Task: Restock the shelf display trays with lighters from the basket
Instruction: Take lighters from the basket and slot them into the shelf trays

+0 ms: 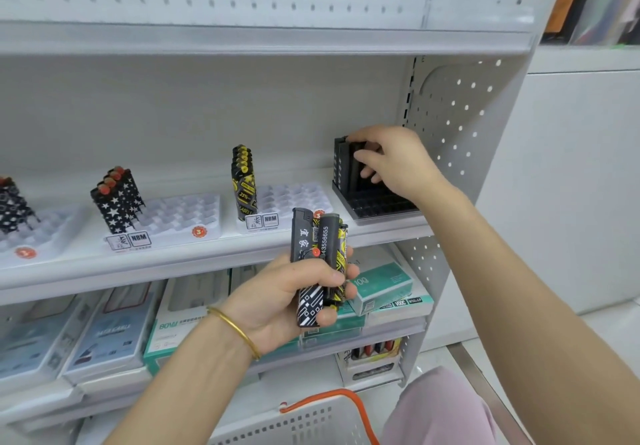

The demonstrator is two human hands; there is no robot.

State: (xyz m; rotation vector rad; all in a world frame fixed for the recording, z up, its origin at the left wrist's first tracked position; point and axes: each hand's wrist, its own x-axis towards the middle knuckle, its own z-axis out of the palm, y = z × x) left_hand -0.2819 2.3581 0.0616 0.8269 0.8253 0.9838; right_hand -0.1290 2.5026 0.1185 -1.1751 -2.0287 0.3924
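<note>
Black tray (375,206), right of centre: right hand (398,160) pinches an upright lighter (349,167) into it; left hand (284,301), lower, grips spare lighters (320,247).

A black lighter (327,238) in the left hand (277,302) reads "43556655". Left of it, white tray labels (139,238) read "NBM" and yellow-black lighters (244,185) read "25%". Below it, a teal box (381,282) reads "100" and a white box (180,323) reads "80W".

trays (180,216) in row on mid shelf (207,254), boxes (381,285) 1 shelf below, basket (304,424) at btm front
</note>
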